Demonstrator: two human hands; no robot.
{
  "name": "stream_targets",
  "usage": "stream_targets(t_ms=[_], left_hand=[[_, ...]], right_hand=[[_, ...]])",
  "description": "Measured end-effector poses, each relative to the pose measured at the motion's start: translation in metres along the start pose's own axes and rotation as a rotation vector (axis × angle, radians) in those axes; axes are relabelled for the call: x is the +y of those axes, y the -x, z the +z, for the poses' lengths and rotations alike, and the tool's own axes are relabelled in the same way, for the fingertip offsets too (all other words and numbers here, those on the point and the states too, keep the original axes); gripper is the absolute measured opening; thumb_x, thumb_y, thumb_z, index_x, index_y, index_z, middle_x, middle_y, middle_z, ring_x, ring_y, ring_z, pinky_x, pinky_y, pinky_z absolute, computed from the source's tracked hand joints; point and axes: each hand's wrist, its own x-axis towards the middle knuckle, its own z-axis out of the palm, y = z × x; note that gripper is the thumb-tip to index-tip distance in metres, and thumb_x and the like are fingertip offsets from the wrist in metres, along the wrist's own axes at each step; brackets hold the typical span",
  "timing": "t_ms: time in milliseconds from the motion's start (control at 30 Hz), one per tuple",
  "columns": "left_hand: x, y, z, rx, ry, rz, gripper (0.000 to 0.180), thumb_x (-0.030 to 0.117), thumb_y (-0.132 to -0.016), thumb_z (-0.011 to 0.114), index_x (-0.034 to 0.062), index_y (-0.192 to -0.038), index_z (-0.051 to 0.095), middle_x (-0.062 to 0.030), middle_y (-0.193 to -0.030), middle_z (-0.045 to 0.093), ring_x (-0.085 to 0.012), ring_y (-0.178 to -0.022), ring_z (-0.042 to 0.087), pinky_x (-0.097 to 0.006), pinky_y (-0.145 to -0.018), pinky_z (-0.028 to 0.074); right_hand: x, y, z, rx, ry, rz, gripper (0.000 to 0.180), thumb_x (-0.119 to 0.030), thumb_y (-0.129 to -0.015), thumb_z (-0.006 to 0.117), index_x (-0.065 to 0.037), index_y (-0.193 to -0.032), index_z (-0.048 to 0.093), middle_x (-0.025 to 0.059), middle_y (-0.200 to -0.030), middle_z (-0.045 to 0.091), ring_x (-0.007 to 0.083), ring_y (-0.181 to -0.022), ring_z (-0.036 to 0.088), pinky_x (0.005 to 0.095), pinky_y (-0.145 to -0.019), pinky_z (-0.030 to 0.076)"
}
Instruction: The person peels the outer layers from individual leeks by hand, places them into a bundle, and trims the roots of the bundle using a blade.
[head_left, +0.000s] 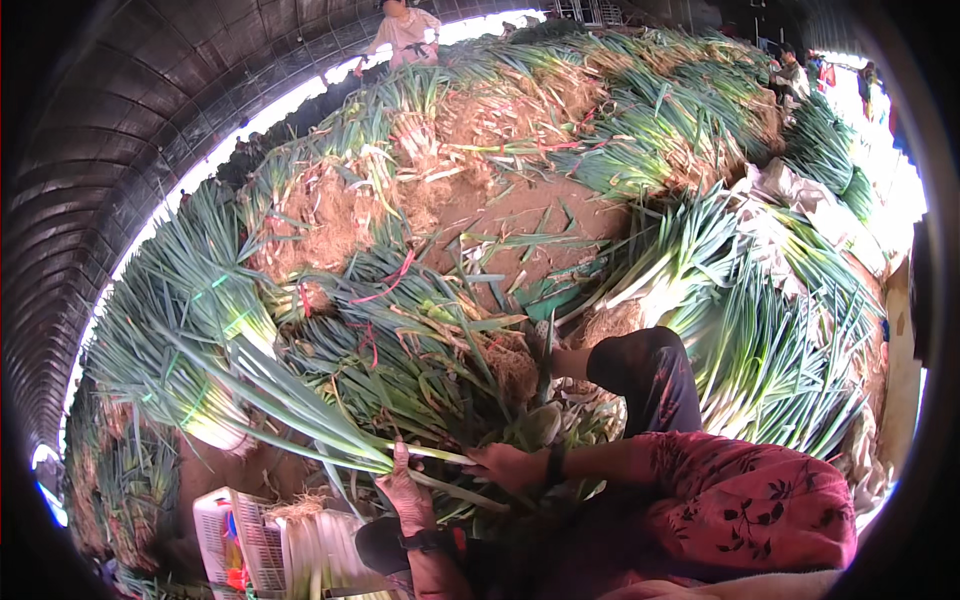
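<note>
Several long green onions (330, 445) lie across in front of me, their leaves reaching to the far left. My left hand (405, 495) is closed around them where the green turns pale. My right hand (505, 465) pinches the white end of one stalk, just right of the left hand. Another pale stalk (455, 490) slants below it. By my left forearm stand trimmed white onion stems (325, 550) with roots at the top. A heap of untrimmed green onions (400, 370) with dry outer leaves lies just beyond my hands.
A white plastic basket (240, 535) with coloured items stands at lower left. Tied onion bundles (225, 295) lie at left, loose clean onions (770, 350) at right. Beyond the bare soil (520, 215) rise big onion piles. One person (405, 35) stands at the back; another (790, 75) is at far right.
</note>
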Motion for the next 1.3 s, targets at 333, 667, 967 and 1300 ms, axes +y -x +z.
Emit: stream_targets(t_ms=[333, 667, 967, 1300], left_hand=[[0.012, 0.006, 0.001, 0.025, 0.036, 0.007, 0.015, 0.012, -0.083, 0.073, 0.0058, -0.089, 0.06, -0.0083, -0.078, 0.067, -0.0077, -0.058, 0.056, -0.019, -0.047, 0.039], [0.012, 0.014, -0.004, -0.117, 0.041, 0.073, 0.019, 0.011, -0.079, 0.076, 0.0053, -0.089, 0.061, -0.0125, -0.083, 0.069, -0.0128, -0.068, 0.064, -0.02, -0.047, 0.039], [0.013, 0.008, -0.001, -0.193, 0.033, 0.13, 0.016, 0.013, -0.082, 0.071, 0.0048, -0.091, 0.061, -0.0041, -0.074, 0.062, -0.0091, -0.062, 0.054, -0.02, -0.052, 0.038], [0.014, 0.014, -0.001, -0.252, 0.014, -0.03, 0.018, 0.015, -0.082, 0.07, 0.0064, -0.094, 0.06, -0.0107, -0.085, 0.069, -0.0124, -0.061, 0.06, -0.022, -0.053, 0.047]], right_hand=[[0.0, -0.008, 0.027, 0.047, -0.09, -0.033, 0.03, -0.032, -0.095, 0.053, -0.003, -0.101, 0.05, 0.0236, -0.073, 0.057, 0.0431, -0.068, 0.059, 0.049, -0.06, 0.046], [-0.003, 0.001, 0.028, 0.062, -0.081, -0.089, 0.027, -0.027, -0.095, 0.055, -0.001, -0.1, 0.05, 0.0235, -0.072, 0.057, 0.0418, -0.066, 0.059, 0.0483, -0.057, 0.045], [0.006, -0.008, 0.034, 0.043, -0.057, -0.047, 0.034, -0.035, -0.095, 0.051, -0.002, -0.105, 0.051, 0.0258, -0.07, 0.058, 0.0448, -0.066, 0.057, 0.0506, -0.057, 0.046], [0.001, -0.015, -0.014, -0.316, -0.241, -0.235, 0.04, -0.029, -0.089, 0.06, 0.001, -0.114, 0.051, 0.0241, -0.092, 0.061, 0.0358, -0.09, 0.062, 0.0452, -0.076, 0.049]])
